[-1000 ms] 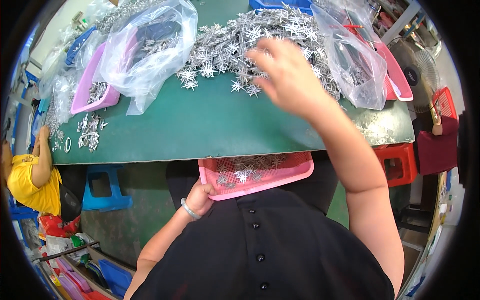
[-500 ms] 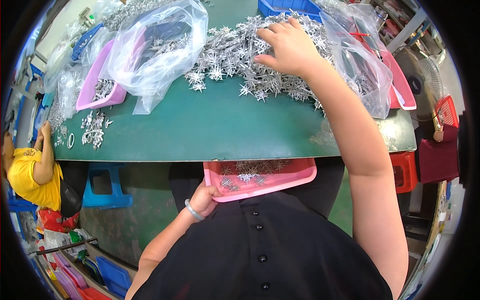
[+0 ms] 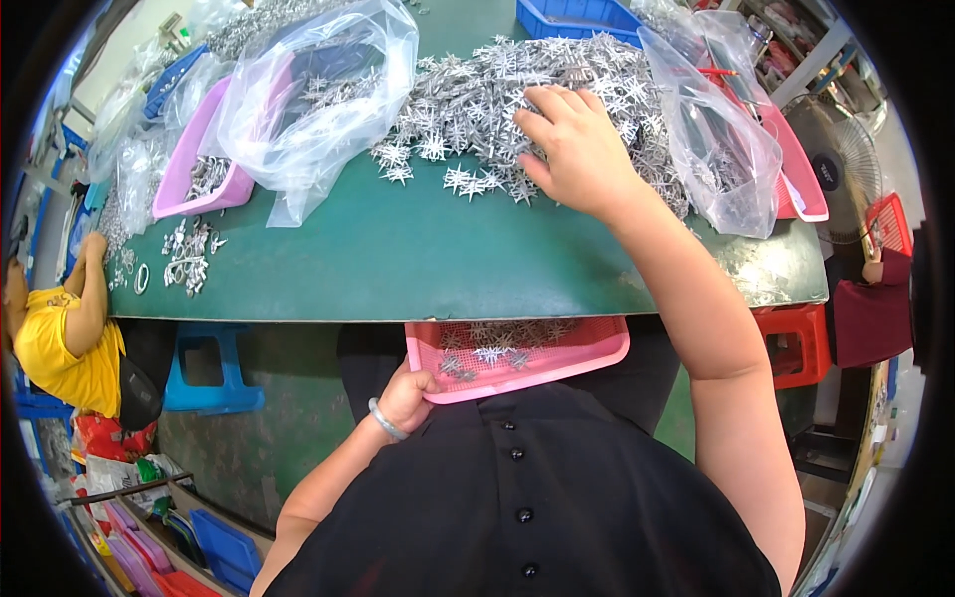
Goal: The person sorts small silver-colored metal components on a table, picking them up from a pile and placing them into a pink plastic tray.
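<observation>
On my lap sits a pink mesh basket [image 3: 577, 371] with several star-shaped metal pieces [image 3: 491, 354] lying in it. My left hand [image 3: 406, 398], with a bangle at its wrist, is closed on the basket's near left corner. Ahead on the table is a big heap of silvery, spiky star-shaped pieces [image 3: 468, 109]. My right hand [image 3: 577, 149] rests palm down on the heap's near right part. Its fingers are apart and slightly bent, with the tips among the pieces; I see nothing held in it.
On the green table [image 3: 418, 259] lie a clear plastic bag [image 3: 318, 109] beside a lilac tray [image 3: 204, 204], and another bag [image 3: 721, 159] by a red tray [image 3: 801, 179]. A blue crate [image 3: 577, 22] stands behind the heap. A person in yellow [image 3: 65, 338] works at the left.
My right hand has come nearer to me across the heap, and some star pieces at its near edge have shifted. My left hand and the basket stay in place.
</observation>
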A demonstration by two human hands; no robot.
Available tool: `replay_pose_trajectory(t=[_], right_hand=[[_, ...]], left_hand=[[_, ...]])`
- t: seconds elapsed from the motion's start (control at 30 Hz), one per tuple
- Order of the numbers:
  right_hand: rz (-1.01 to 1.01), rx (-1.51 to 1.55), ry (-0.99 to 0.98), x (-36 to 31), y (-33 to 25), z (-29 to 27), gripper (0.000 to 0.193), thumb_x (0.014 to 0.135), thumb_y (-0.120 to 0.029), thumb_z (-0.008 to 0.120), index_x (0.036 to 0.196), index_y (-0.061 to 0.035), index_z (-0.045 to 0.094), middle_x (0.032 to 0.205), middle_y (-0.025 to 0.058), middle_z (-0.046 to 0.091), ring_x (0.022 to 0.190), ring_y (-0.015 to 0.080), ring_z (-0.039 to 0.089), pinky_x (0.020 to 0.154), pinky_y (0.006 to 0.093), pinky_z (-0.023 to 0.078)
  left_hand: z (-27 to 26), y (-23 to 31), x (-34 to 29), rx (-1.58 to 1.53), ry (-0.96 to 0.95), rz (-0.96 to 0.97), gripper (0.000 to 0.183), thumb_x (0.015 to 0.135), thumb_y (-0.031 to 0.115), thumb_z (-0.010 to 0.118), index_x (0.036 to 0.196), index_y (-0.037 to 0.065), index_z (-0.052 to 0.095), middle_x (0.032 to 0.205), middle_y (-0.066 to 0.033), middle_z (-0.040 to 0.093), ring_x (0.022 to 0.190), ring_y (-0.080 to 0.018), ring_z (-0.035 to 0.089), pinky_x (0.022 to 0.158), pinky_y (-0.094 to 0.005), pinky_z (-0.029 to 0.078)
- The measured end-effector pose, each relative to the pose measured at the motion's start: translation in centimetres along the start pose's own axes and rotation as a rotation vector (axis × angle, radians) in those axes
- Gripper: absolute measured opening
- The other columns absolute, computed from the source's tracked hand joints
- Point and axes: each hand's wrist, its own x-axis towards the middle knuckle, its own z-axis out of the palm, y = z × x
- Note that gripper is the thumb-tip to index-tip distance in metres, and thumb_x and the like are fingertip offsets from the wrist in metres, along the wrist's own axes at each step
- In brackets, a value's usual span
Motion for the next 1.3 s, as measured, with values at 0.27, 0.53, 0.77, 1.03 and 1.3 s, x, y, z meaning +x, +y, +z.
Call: replay_pose_trajectory(t=[0.27, 0.53, 0.77, 1.03, 1.3], right_hand=[[-0.007, 0.137, 0.097, -1.7, -1.4, 0.2, 0.036, 0.064, -0.009, 0.063, 0.099, -0.0023, 0.057, 0.108, 0.0128, 0.051, 0.103, 0.0287, 0.048, 0.087, 0.0394, 0.038], [-0.051, 0.252, -0.037, -4.0, -3.9, -0.1, 0.030, 0.065, -0.007, 0.062, 0.094, -0.0019, 0.058, 0.107, 0.0125, 0.052, 0.105, 0.0290, 0.047, 0.093, 0.0410, 0.034], [-0.088, 0.651, 0.051, -3.8, -2.5, -2.3, 0.021, 0.073, -0.006, 0.060, 0.093, -0.0019, 0.060, 0.098, 0.0109, 0.059, 0.092, 0.0299, 0.056, 0.080, 0.0379, 0.046], [0.049, 0.016, -0.031, -2.7, 0.2, -1.0, 0.032, 0.076, -0.021, 0.065, 0.105, -0.0088, 0.059, 0.128, 0.0100, 0.045, 0.123, 0.0311, 0.036, 0.100, 0.0456, 0.031], [0.025, -0.020, -0.202, -3.4, 0.2, -0.9, 0.027, 0.077, -0.027, 0.065, 0.096, -0.0083, 0.062, 0.131, 0.0099, 0.043, 0.131, 0.0331, 0.026, 0.104, 0.0530, 0.023]], left_hand=[[0.9, 0.5, -0.3, 0.004, -0.033, -0.030, 0.075, 0.056, -0.011, 0.041, 0.130, 0.000, 0.035, 0.116, -0.0106, 0.050, 0.105, -0.0227, 0.051, 0.089, -0.0300, 0.042], [0.9, 0.3, -0.4, 0.021, 0.001, 0.015, 0.060, 0.059, -0.010, 0.042, 0.119, -0.005, 0.045, 0.112, -0.0143, 0.054, 0.104, -0.0269, 0.053, 0.092, -0.0354, 0.042], [0.6, 0.4, -0.4, 0.043, 0.038, -0.019, 0.058, 0.059, -0.010, 0.041, 0.116, -0.005, 0.047, 0.111, -0.0144, 0.055, 0.103, -0.0271, 0.054, 0.091, -0.0351, 0.043], [0.4, 0.3, -0.2, 0.040, -0.002, -0.042, 0.067, 0.061, -0.012, 0.040, 0.127, -0.002, 0.038, 0.114, -0.0123, 0.052, 0.104, -0.0258, 0.053, 0.089, -0.0335, 0.043], [0.0, 0.3, -0.3, 0.050, -0.008, -0.030, 0.067, 0.060, -0.011, 0.040, 0.126, -0.003, 0.037, 0.114, -0.0126, 0.051, 0.103, -0.0257, 0.053, 0.089, -0.0329, 0.043]])
